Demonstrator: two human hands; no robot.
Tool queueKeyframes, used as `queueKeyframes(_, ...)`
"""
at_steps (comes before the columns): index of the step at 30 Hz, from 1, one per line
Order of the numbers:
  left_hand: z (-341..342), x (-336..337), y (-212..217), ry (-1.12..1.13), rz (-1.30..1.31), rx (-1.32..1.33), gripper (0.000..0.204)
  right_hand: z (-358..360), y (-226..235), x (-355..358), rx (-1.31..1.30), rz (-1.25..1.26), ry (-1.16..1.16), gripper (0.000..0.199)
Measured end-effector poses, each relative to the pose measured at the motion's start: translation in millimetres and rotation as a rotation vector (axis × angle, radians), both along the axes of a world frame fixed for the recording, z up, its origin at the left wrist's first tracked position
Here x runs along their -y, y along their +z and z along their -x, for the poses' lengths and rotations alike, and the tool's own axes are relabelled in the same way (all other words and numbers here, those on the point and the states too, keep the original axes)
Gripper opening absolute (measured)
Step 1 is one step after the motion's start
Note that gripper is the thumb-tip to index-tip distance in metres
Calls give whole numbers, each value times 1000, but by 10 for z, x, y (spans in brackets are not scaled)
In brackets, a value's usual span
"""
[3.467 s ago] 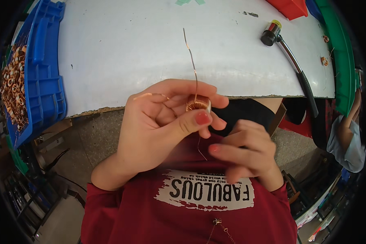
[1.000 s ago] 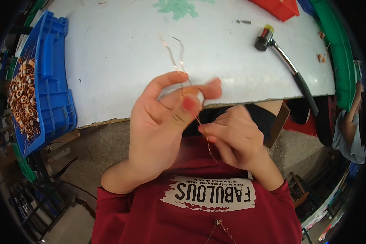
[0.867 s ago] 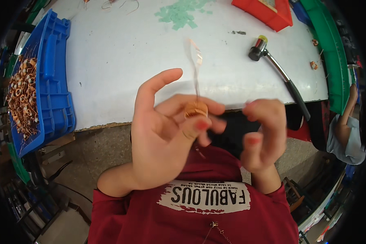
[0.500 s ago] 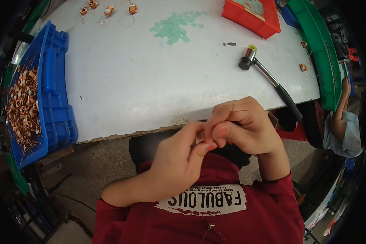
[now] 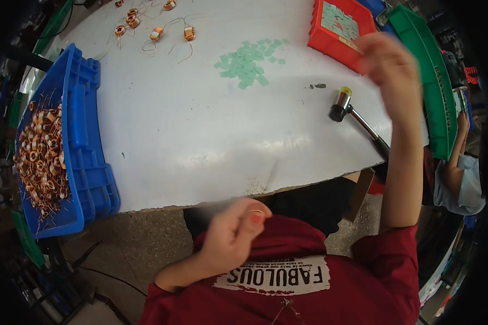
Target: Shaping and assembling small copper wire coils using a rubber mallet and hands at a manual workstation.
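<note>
My left hand (image 5: 232, 236) is closed in front of the table's near edge, over my lap. Its thumb presses against the curled fingers on a small copper coil, of which only a thin coppery edge shows. My right hand (image 5: 389, 67), smeared by motion, is up at the near right corner of the red bin (image 5: 322, 46). Its fingers are too blurred to read. Small pale green squares (image 5: 339, 20) lie in that bin. Below the right hand, beside my forearm, a two-faced mallet (image 5: 366, 123) rests on the table, its handle partly hidden by the arm.
A loose pile of green squares (image 5: 248, 64) lies mid-table. Several wire-wound coils (image 5: 189, 33) with loose leads sit at the far left. On the left stands a blue crate (image 5: 78, 135) full of coils (image 5: 40, 157). A long green bin (image 5: 431, 76) borders the right; beyond it shows another person's arm (image 5: 454, 176).
My right hand has left the left hand and swung up and right to the red bin. The left hand has dropped slightly, still closed. The whole view has shifted a little.
</note>
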State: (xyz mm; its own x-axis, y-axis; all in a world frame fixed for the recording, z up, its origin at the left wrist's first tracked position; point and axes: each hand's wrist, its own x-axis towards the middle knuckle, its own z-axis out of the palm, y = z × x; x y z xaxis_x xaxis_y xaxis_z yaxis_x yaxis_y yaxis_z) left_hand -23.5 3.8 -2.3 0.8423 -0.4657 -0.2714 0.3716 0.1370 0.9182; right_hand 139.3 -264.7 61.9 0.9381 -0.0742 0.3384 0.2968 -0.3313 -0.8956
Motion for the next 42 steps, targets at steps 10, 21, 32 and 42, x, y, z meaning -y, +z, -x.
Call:
queueKeyframes(10,-291,-22,157,122,82,104,24,-61,-428,-838,-206,800,92,11)
queueKeyframes(21,-469,-43,218,20,238,-233,28,-168,-279,-919,-450,669,201,6)
queueKeyframes(32,-455,-8,184,26,289,-323,33,867,-49,-880,-164,348,113,15)
queueKeyframes(42,-415,33,147,-5,213,-278,30,1093,-297,-902,83,408,338,23)
